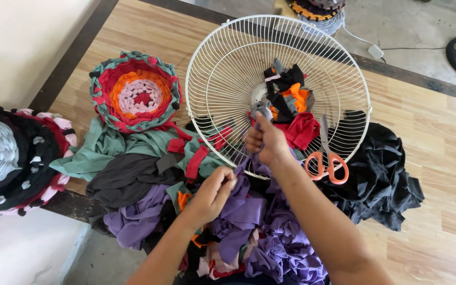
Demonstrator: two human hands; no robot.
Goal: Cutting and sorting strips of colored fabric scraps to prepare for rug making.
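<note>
The right hand [264,141] is closed in a fist around a purple fabric strip [255,164], holding it up against the wires of a white fan guard [215,63] that lies flat on the wooden floor [428,132]. The left hand [213,191] sits lower, its fingers pinched shut on the same purple cloth where it rises out of the heap of fabric scraps [149,174] in purple, green, grey and red. Near the hub of the guard, black, orange, grey and red strips [290,100] are already knotted through the wires. Orange-handled scissors [327,158] rest on the guard just beside the right wrist. A black cloth [381,174] lies bunched under the guard's right edge. A finished round woven mat [135,92] in green, red and orange lies to the left of the guard, and a darker round mat [11,158] lies at the far left.
</note>
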